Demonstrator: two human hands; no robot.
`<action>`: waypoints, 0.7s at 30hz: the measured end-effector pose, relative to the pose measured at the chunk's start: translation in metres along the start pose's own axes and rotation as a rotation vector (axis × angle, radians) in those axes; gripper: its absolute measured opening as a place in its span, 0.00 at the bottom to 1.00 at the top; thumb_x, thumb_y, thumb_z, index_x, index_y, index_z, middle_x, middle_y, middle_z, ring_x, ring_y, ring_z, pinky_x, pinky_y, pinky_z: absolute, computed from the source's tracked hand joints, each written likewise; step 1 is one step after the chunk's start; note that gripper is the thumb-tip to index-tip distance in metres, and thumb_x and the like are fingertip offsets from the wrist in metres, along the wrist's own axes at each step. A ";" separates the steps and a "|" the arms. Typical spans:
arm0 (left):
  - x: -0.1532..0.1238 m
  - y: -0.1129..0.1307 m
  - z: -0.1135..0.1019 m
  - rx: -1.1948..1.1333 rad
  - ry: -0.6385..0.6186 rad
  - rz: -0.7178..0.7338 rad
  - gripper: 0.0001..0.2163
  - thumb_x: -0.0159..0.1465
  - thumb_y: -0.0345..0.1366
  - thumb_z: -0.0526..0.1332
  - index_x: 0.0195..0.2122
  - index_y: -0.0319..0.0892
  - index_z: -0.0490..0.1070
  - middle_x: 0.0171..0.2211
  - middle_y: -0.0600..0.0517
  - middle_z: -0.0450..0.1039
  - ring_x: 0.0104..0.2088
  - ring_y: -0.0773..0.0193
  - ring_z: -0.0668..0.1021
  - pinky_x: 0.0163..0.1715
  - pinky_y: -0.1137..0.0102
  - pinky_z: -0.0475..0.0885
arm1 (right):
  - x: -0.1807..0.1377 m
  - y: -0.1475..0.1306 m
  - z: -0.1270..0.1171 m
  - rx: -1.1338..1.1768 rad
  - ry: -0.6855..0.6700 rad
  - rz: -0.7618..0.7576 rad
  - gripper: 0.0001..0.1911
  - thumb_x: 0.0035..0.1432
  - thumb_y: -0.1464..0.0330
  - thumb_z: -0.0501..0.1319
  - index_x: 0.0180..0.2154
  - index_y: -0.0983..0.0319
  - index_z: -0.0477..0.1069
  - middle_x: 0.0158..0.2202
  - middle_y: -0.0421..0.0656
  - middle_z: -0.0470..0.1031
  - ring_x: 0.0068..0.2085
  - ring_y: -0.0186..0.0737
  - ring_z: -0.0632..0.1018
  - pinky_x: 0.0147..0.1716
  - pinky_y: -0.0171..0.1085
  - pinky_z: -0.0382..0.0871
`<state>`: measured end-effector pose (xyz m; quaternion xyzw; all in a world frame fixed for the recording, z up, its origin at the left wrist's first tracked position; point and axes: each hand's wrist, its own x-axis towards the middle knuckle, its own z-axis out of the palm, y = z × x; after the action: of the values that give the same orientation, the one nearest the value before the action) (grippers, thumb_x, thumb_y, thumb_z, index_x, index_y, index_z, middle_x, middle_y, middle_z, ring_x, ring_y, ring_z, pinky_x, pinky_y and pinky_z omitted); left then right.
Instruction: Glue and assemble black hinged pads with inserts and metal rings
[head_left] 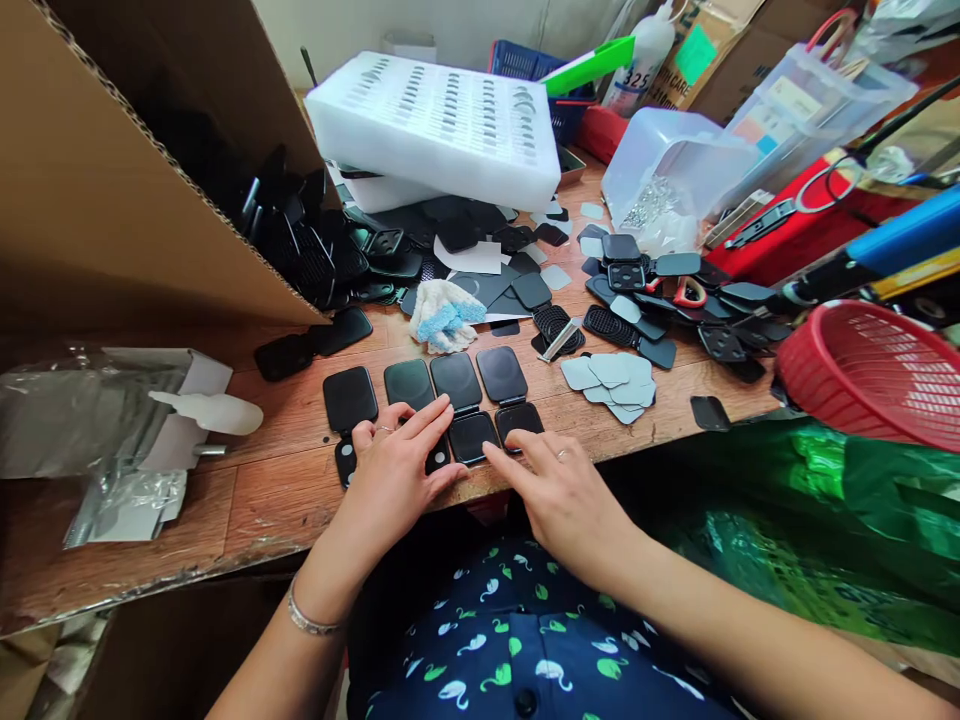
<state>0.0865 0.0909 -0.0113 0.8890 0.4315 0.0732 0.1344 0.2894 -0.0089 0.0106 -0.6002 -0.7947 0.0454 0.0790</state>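
Several black rounded-rectangle plastic pieces [456,380] lie in two rows at the near edge of the wooden table [285,480]. My left hand [394,470] lies flat on the front row, fingers stretched out over a black piece. My right hand [555,485] rests beside it, fingers extended, its fingertips touching the front-row black piece [471,436]. Neither hand grips anything. A stack of grey pads [611,382] sits just to the right of the rows.
A white-and-blue glove [448,314] lies behind the rows. A cardboard box [150,180] full of black parts stands at left, a white foam tray [442,125] at the back, a red basket [870,370] at right. A white squeeze bottle [210,412] lies at left.
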 end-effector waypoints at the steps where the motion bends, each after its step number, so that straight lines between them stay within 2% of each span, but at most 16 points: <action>1: 0.000 0.000 0.000 0.004 0.000 -0.002 0.29 0.60 0.45 0.70 0.63 0.49 0.68 0.65 0.48 0.67 0.56 0.43 0.69 0.49 0.50 0.61 | 0.001 -0.003 0.003 -0.027 -0.023 0.006 0.27 0.62 0.79 0.53 0.61 0.63 0.68 0.52 0.54 0.73 0.49 0.50 0.72 0.47 0.46 0.63; 6: 0.002 -0.003 0.001 0.006 -0.002 0.008 0.28 0.61 0.43 0.69 0.62 0.49 0.69 0.64 0.48 0.67 0.55 0.43 0.70 0.50 0.48 0.61 | 0.012 -0.011 0.003 -0.075 -0.150 0.075 0.30 0.60 0.77 0.56 0.63 0.61 0.66 0.49 0.54 0.73 0.48 0.52 0.72 0.45 0.47 0.63; 9: 0.002 -0.006 0.005 0.011 0.020 0.043 0.26 0.62 0.43 0.68 0.61 0.48 0.69 0.63 0.46 0.69 0.55 0.41 0.70 0.49 0.48 0.62 | 0.013 0.002 -0.001 0.022 -0.155 0.053 0.28 0.61 0.77 0.55 0.63 0.60 0.67 0.51 0.52 0.72 0.49 0.50 0.72 0.48 0.47 0.64; 11: -0.001 -0.007 0.007 0.010 0.081 0.076 0.26 0.63 0.42 0.67 0.62 0.46 0.68 0.63 0.45 0.68 0.57 0.41 0.70 0.50 0.47 0.62 | 0.011 0.027 -0.004 0.093 -0.049 0.091 0.25 0.63 0.76 0.53 0.60 0.60 0.69 0.54 0.51 0.72 0.53 0.48 0.71 0.51 0.45 0.65; 14: -0.011 -0.011 0.000 -0.021 0.222 0.125 0.28 0.65 0.43 0.65 0.66 0.45 0.62 0.66 0.43 0.64 0.60 0.41 0.67 0.55 0.47 0.62 | 0.004 0.079 -0.009 0.021 0.151 0.285 0.24 0.66 0.74 0.51 0.62 0.66 0.66 0.61 0.55 0.68 0.59 0.50 0.70 0.55 0.47 0.65; 15: -0.016 -0.014 -0.004 -0.034 0.259 0.140 0.29 0.66 0.44 0.64 0.67 0.46 0.60 0.67 0.42 0.62 0.61 0.42 0.67 0.57 0.47 0.61 | 0.001 0.097 -0.009 -0.050 0.171 0.340 0.26 0.65 0.73 0.52 0.64 0.67 0.63 0.64 0.56 0.66 0.61 0.53 0.69 0.56 0.49 0.64; 17: -0.026 -0.024 -0.013 -0.048 0.286 0.169 0.30 0.66 0.46 0.63 0.68 0.49 0.58 0.67 0.42 0.62 0.62 0.43 0.66 0.58 0.48 0.62 | -0.005 0.124 -0.009 -0.167 0.118 0.346 0.28 0.65 0.72 0.55 0.65 0.69 0.62 0.65 0.57 0.65 0.63 0.56 0.68 0.57 0.52 0.64; 19: -0.036 -0.035 -0.022 -0.041 0.251 0.190 0.29 0.66 0.47 0.62 0.67 0.50 0.58 0.66 0.43 0.64 0.62 0.43 0.66 0.58 0.49 0.62 | -0.010 0.139 -0.006 -0.243 0.077 0.280 0.24 0.66 0.70 0.55 0.61 0.69 0.66 0.63 0.57 0.69 0.61 0.56 0.71 0.58 0.55 0.62; 21: -0.043 -0.046 -0.028 -0.024 0.186 0.200 0.28 0.66 0.47 0.62 0.66 0.51 0.59 0.65 0.44 0.65 0.63 0.44 0.66 0.58 0.49 0.62 | -0.014 0.145 -0.003 -0.288 0.107 0.199 0.19 0.68 0.69 0.53 0.57 0.68 0.71 0.58 0.57 0.74 0.58 0.55 0.75 0.59 0.56 0.60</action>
<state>0.0184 0.0893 0.0011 0.9153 0.3506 0.1732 0.0964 0.4309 0.0176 -0.0117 -0.6824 -0.7244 -0.0931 0.0296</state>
